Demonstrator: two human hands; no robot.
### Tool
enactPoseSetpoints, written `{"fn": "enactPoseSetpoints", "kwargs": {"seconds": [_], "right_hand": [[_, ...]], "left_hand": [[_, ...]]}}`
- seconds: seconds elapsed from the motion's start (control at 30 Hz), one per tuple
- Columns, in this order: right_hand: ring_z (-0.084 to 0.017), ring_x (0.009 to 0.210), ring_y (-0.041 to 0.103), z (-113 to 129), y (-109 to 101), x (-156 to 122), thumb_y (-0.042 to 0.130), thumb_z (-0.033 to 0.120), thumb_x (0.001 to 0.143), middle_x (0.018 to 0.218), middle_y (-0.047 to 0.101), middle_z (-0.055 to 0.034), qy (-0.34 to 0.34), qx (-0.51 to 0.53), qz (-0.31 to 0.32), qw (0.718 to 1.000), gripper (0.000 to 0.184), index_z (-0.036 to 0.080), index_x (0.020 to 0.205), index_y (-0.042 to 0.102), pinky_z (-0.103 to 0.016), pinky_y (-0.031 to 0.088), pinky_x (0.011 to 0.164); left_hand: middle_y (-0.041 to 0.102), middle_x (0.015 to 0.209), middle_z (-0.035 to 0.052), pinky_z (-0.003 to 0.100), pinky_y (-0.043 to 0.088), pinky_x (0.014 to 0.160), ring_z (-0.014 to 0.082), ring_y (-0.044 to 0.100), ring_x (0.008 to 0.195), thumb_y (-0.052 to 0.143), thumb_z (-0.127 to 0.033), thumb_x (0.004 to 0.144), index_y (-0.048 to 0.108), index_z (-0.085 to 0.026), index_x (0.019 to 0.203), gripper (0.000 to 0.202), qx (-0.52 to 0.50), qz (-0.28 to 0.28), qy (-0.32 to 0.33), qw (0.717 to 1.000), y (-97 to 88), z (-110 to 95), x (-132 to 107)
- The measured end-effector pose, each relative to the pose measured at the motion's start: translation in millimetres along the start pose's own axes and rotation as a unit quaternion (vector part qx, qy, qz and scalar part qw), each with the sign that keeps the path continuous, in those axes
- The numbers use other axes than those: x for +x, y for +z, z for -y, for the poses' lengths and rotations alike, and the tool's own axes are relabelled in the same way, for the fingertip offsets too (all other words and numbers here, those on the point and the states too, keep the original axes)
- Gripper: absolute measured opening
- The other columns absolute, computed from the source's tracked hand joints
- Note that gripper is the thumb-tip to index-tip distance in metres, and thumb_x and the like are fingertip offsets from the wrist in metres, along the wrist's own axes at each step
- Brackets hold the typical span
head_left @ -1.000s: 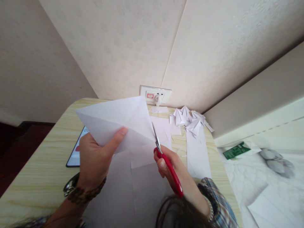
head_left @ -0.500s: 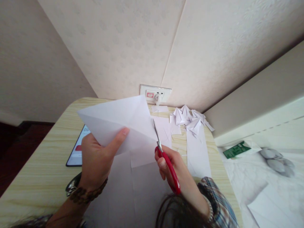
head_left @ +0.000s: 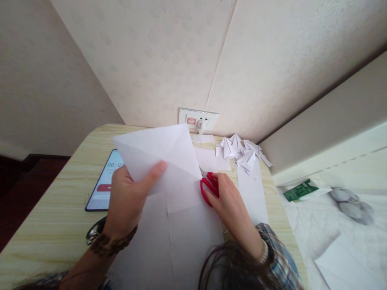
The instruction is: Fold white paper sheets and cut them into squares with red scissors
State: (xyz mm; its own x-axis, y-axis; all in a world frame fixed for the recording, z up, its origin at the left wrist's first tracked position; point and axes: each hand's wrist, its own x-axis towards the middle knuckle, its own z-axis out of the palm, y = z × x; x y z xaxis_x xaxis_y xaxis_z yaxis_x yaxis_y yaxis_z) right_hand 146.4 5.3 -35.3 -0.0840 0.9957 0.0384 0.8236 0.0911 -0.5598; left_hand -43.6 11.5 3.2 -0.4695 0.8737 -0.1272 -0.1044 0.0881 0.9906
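Observation:
My left hand [head_left: 133,193] is closed on a creased white sheet of paper [head_left: 157,145], thumb on top and the other fingers hidden beneath. The sheet is held above the table, tilted, with fold lines crossing it. In my right hand [head_left: 228,197] are red-handled scissors [head_left: 209,187]. Their metal blades lie close to the sheet's right corner and are mostly hidden, so I cannot tell whether they touch it. Under my hands, larger white sheets [head_left: 193,237] cover the near part of the table.
Several folded white paper pieces [head_left: 237,151] sit at the table's back right, by a long paper strip [head_left: 250,193]. A phone [head_left: 101,187] showing a timer lies left on the wooden table [head_left: 51,201]. A wall socket [head_left: 198,119] holds a plug. A green packet [head_left: 301,190] lies right.
The scissors have turned and dropped flatter in my right hand, their blades now mostly out of sight. My left hand and the sheet have shifted slightly right, uncovering more of the phone.

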Motion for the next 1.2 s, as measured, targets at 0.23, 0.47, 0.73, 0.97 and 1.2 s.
{"fn": "enactPoseSetpoints", "kwargs": {"seconds": [0.23, 0.47, 0.73, 0.97, 1.2], "right_hand": [[-0.026, 0.097, 0.057, -1.2, -6.8, 3.0, 0.05, 0.014, 0.084, 0.101, 0.062, -0.0128, -0.05, 0.03, -0.022, 0.998, 0.02, 0.018, 0.098, 0.065, -0.043, 0.046, 0.088], [-0.019, 0.086, 0.063, 23.9, -18.5, -3.6, 0.061, 0.035, 0.082, 0.091, 0.068, -0.0059, -0.002, 0.346, 0.051, 0.937, 0.023, 0.018, 0.097, 0.06, -0.032, 0.05, 0.077], [-0.014, 0.063, 0.055, 32.0, -7.5, -9.1, 0.062, 0.03, 0.081, 0.061, 0.059, 0.0007, 0.031, 0.365, 0.006, 0.93, 0.026, 0.018, 0.06, 0.053, -0.026, 0.042, 0.064], [-0.014, 0.059, 0.057, 29.6, -8.4, -7.8, 0.065, 0.029, 0.077, 0.058, 0.062, 0.0007, 0.057, 0.418, 0.013, 0.907, 0.024, 0.019, 0.058, 0.055, -0.026, 0.043, 0.062], [-0.014, 0.06, 0.06, 25.5, -9.7, -5.6, 0.066, 0.029, 0.076, 0.059, 0.065, -0.0001, 0.057, 0.412, 0.039, 0.909, 0.022, 0.019, 0.058, 0.059, -0.025, 0.045, 0.062]], "left_hand": [[0.076, 0.09, 0.0081, 0.024, 0.055, 0.06, 0.0188, 0.069, 0.071, 0.078, -0.033, 0.065, 0.071, -0.012, 0.096, 0.038, -0.007, 0.086, -0.074, 0.994, -1.5, 3.5, 2.7], [0.077, 0.086, 0.0069, 0.023, 0.054, 0.055, 0.0188, 0.07, 0.067, 0.078, -0.033, 0.064, 0.072, -0.014, 0.087, 0.031, 0.007, 0.109, -0.096, 0.989, 3.6, 2.8, -1.4], [0.076, 0.082, 0.0051, 0.025, 0.056, 0.06, 0.0225, 0.071, 0.076, 0.078, -0.029, 0.064, 0.073, -0.017, 0.089, 0.028, -0.03, 0.121, -0.134, 0.983, 7.7, 6.3, -6.3], [0.076, 0.079, 0.0024, 0.024, 0.055, 0.059, 0.0182, 0.069, 0.068, 0.08, -0.033, 0.062, 0.071, -0.016, 0.087, 0.031, -0.03, 0.122, -0.134, 0.983, 9.0, 6.2, -8.5], [0.077, 0.084, 0.0027, 0.023, 0.054, 0.059, 0.0175, 0.069, 0.07, 0.081, -0.036, 0.06, 0.071, -0.017, 0.087, 0.034, 0.004, 0.114, -0.125, 0.986, 7.7, 9.0, -8.0]]}}
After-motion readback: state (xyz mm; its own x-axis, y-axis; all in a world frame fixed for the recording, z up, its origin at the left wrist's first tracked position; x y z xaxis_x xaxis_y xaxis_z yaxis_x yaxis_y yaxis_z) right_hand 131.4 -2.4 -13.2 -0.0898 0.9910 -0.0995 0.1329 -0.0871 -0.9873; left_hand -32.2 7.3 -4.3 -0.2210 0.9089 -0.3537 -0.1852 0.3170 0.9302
